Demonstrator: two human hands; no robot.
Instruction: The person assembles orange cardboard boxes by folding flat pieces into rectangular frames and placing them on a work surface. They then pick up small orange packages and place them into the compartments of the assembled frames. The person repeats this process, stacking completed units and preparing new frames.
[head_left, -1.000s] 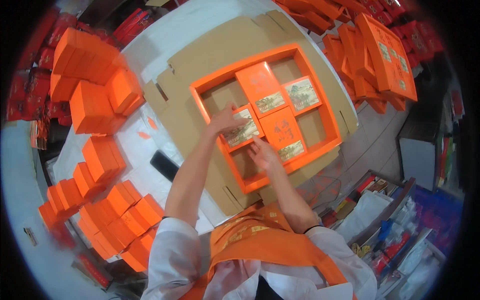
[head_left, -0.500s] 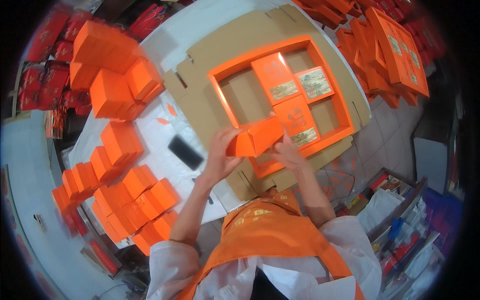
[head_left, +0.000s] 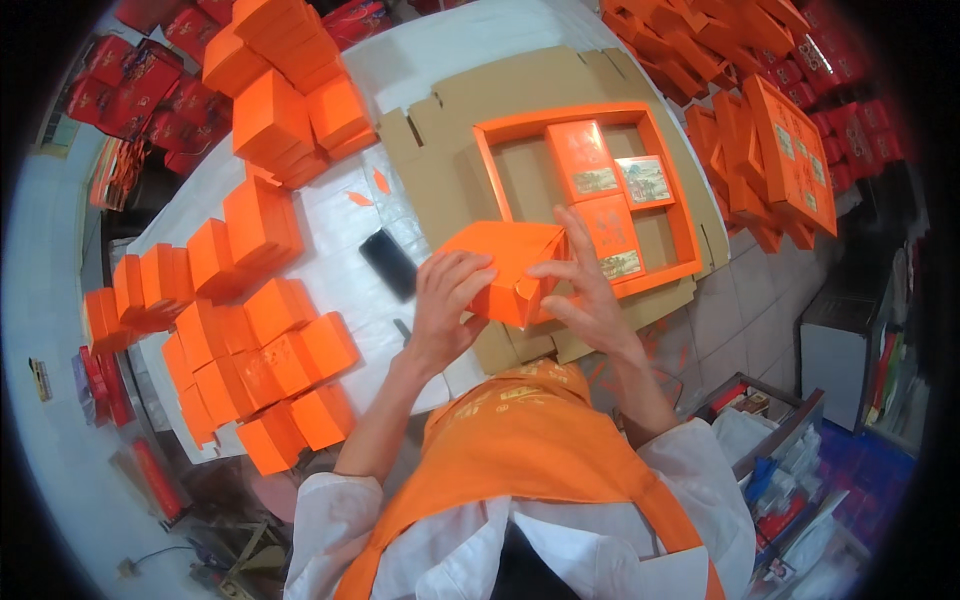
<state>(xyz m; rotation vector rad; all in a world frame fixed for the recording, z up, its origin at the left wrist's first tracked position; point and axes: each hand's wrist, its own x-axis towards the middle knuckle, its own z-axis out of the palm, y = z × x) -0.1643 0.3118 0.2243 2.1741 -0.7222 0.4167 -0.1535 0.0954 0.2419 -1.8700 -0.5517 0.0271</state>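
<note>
Above the near edge of the cardboard sheet, I hold an orange carton (head_left: 510, 248) tilted between both hands. My left hand (head_left: 448, 300) is closed round its left side, fingers on top and thumb beneath. At the carton's right end, the bent fingers and thumb of my right hand (head_left: 585, 285) press on its edge and flap; that hand partly hides this end. Just beyond stands an orange tray (head_left: 486, 165) with divided compartments. Inside it are two orange boxes (head_left: 582, 150) with a landscape strip and a smaller picture-topped box (head_left: 643, 180).
Under the tray lies a brown cardboard sheet (head_left: 440, 150). A black phone (head_left: 388, 263) rests on the white table cover to the left, near stacks of orange cartons (head_left: 270, 120). More orange trays (head_left: 790, 150) are piled at the right, above an open drawer (head_left: 745, 425).
The carton has turned in my hands and now looks fuller and squarer, its broad top showing. My right fingers have moved onto its end. The whole view has shifted slightly.
</note>
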